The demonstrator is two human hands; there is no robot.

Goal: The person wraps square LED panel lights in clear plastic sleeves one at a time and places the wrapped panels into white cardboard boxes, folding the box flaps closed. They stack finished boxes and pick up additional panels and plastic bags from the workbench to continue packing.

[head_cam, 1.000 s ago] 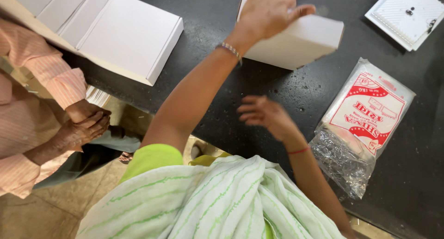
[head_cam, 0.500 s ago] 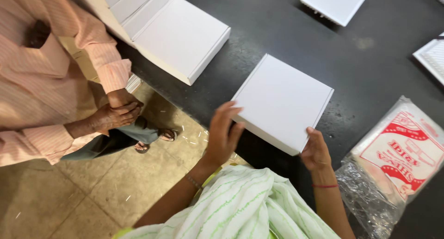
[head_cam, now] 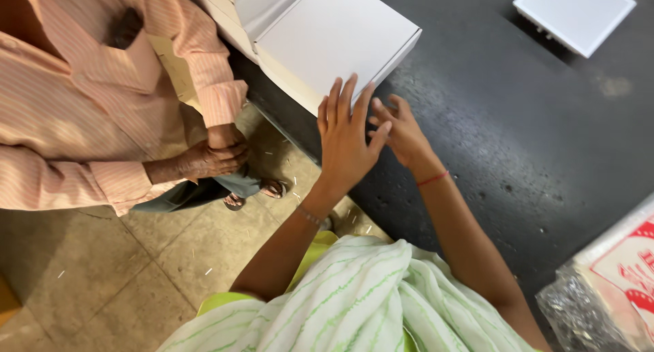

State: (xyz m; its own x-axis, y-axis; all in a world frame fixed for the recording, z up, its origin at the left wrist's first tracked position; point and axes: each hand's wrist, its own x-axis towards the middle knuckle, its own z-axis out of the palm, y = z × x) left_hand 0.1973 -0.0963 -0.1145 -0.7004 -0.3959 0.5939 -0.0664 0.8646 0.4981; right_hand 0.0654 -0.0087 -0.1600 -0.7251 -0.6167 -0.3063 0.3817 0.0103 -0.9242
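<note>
Left hand [head_cam: 346, 142] flat and open, fingers spread a little, fingertips touching the near edge of a white flat box [head_cam: 340, 39] on the dark table [head_cam: 504, 141]. Right hand [head_cam: 402, 131] just beside it, also open and loosely fanned, holding nothing; thumb side touching the left hand's little finger, or perhaps only overlapping it from this angle. Thin red thread around the right wrist, thin bangle on the left.

White box lying at the table's near-left corner, slightly over the edge, its far end cut off by the top of the frame; more white pieces behind it, hard to separate. Second white square box [head_cam: 575, 13] well apart at top right, only partly in view. Clear plastic packet [head_cam: 606, 291] with red print cut off at bottom right, contents unclear.

Another person in a striped peach shirt [head_cam: 75, 107] at left, hands clasped [head_cam: 208, 158], head out of frame. Sandalled foot on the tiled floor [head_cam: 102, 270], partly hidden.
</note>
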